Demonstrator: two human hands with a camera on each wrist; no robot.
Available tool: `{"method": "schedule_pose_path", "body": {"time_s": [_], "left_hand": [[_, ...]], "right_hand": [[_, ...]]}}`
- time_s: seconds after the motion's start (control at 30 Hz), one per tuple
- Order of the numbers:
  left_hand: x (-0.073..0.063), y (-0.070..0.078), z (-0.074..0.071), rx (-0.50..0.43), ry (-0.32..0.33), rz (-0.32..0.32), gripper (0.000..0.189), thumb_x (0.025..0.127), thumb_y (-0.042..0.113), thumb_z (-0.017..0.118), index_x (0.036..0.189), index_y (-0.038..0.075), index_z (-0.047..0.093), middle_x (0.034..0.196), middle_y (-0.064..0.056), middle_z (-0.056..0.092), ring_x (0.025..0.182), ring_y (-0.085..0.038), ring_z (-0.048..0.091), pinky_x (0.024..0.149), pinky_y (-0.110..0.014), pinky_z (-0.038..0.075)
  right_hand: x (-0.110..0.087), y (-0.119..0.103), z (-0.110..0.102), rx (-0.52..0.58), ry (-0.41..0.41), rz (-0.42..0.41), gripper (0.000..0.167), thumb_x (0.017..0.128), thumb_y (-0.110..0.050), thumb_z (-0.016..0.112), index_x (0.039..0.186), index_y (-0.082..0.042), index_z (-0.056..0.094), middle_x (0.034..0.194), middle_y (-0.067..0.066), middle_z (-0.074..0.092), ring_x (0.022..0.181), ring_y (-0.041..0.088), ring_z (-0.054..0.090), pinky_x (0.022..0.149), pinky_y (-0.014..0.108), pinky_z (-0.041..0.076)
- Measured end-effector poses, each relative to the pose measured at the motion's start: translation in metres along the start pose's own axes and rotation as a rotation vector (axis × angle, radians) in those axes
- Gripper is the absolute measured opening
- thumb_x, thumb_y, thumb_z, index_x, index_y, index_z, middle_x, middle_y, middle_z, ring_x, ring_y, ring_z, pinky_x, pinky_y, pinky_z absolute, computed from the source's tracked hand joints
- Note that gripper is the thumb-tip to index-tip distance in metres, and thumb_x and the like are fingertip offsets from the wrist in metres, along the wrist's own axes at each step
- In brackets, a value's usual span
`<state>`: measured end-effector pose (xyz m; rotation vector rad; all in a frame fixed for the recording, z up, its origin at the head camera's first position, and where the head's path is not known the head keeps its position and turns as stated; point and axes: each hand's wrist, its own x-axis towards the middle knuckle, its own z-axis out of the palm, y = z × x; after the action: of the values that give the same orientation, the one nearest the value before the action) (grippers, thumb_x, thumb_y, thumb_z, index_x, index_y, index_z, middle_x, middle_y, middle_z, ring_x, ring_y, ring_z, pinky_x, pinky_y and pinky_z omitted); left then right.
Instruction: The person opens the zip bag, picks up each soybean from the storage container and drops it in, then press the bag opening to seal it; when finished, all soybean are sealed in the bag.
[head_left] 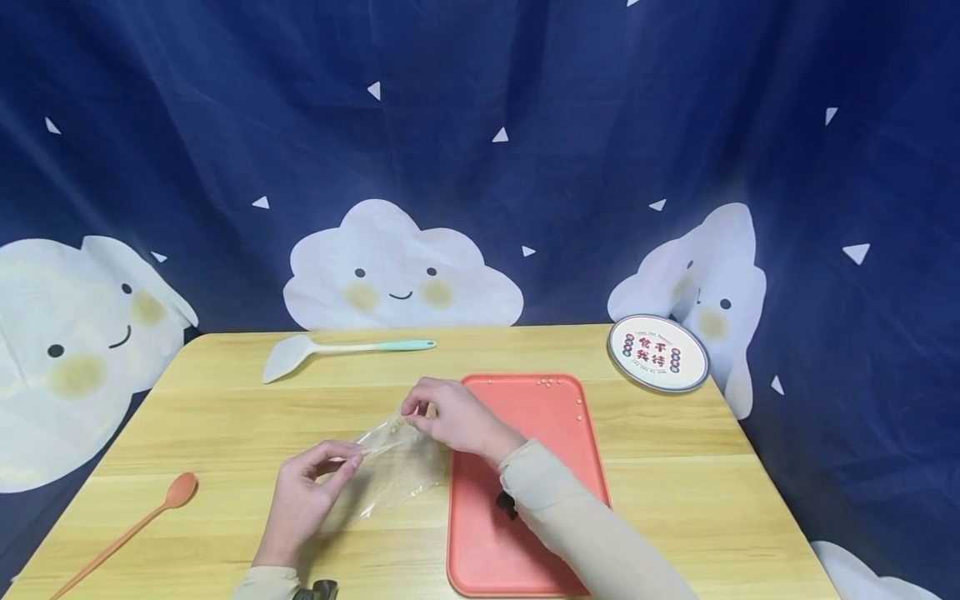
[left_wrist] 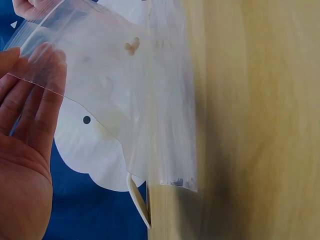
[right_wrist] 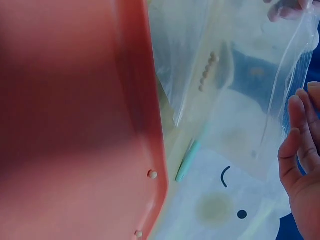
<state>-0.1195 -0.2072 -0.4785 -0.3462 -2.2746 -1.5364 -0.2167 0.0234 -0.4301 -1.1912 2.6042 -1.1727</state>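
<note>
A clear zip-top plastic bag (head_left: 405,479) hangs between the two hands, over the table just left of the red tray (head_left: 477,542). My left hand (head_left: 303,500) pinches one end of its top edge between thumb and fingers. At the other end of that edge, my right hand (head_left: 453,417) pinches the plastic with thumb and fingertips. Several small pale round beans (right_wrist: 207,72) show through the bag (right_wrist: 240,115) in the right wrist view. More of these beans (head_left: 549,382) lie along the tray's far edge and far right corner.
A white spatula (head_left: 291,358) with a mint handle lies near the table's back edge. To the left rests an orange spoon (head_left: 180,490). An oval plate (head_left: 658,353) with red lettering sits at the back right. A blue cloud-patterned curtain (head_left: 450,167) hangs behind the table.
</note>
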Motion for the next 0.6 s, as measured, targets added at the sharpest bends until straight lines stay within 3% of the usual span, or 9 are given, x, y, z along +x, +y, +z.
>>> {"method": "schedule_pose_path", "body": {"time_s": [0.2, 0.33, 0.6], "left_hand": [[-0.001, -0.001, 0.000, -0.007, 0.000, 0.007, 0.016, 0.083, -0.010, 0.072, 0.085, 0.005, 0.073, 0.091, -0.003, 0.073, 0.083, -0.017, 0.068, 0.074, -0.021, 0.057], [-0.001, -0.002, 0.000, -0.002, 0.000, 0.009, 0.015, 0.082, -0.010, 0.073, 0.086, 0.005, 0.072, 0.091, -0.004, 0.073, 0.083, -0.013, 0.068, 0.074, -0.021, 0.057], [-0.001, 0.000, 0.000, 0.000, 0.011, 0.015, 0.017, 0.081, -0.011, 0.073, 0.086, 0.005, 0.072, 0.091, -0.005, 0.073, 0.082, -0.014, 0.068, 0.075, -0.020, 0.056]], "right_hand": [[-0.008, 0.003, -0.009, 0.017, 0.022, 0.008, 0.007, 0.093, -0.011, 0.068, 0.099, -0.014, 0.070, 0.095, -0.010, 0.062, 0.088, 0.006, 0.059, 0.078, 0.030, 0.055], [-0.016, 0.007, -0.020, 0.016, 0.028, 0.015, 0.008, 0.093, -0.009, 0.068, 0.101, -0.010, 0.070, 0.096, -0.006, 0.062, 0.091, 0.013, 0.061, 0.079, 0.034, 0.055], [-0.039, 0.024, -0.049, -0.021, 0.009, 0.100, 0.012, 0.092, -0.009, 0.068, 0.104, -0.009, 0.069, 0.097, -0.005, 0.062, 0.092, 0.017, 0.061, 0.080, 0.038, 0.055]]}}
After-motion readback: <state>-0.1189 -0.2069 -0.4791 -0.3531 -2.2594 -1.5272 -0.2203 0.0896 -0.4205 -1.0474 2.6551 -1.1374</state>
